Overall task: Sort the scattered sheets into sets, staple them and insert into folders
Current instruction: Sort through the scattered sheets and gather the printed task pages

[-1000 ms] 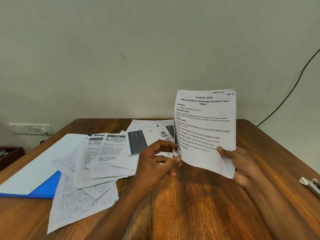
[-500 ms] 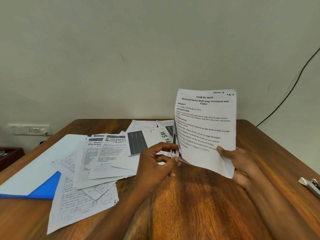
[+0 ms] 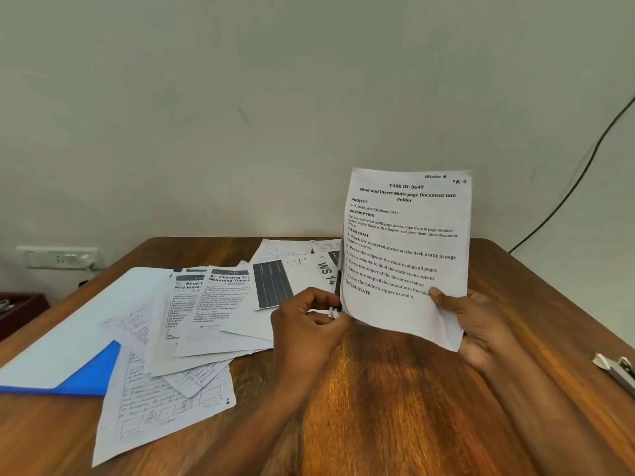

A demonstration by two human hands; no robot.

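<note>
I hold a set of printed sheets [image 3: 407,249] upright above the wooden table [image 3: 395,407]; the front page is headed "TASK ID: 3649". My right hand [image 3: 470,324] grips its lower right edge, thumb on the front. My left hand [image 3: 305,321] pinches the lower left edge of the set, where the pages' corners fan out. Scattered sheets [image 3: 213,310], printed and handwritten, overlap on the table to the left. A blue folder [image 3: 86,376] lies at the far left under a large white sheet [image 3: 75,321]. A metal stapler [image 3: 618,371] sits at the right edge.
A dark cable [image 3: 567,197] runs down the wall at the right. A wall socket strip [image 3: 58,257] is at the left, with a dark red tray [image 3: 17,310] below it beside the table. Bare wood lies in front of my arms.
My left hand's fingers have shifted slightly along the lower left edge of the held set. The set and my right hand stay almost where they were.
</note>
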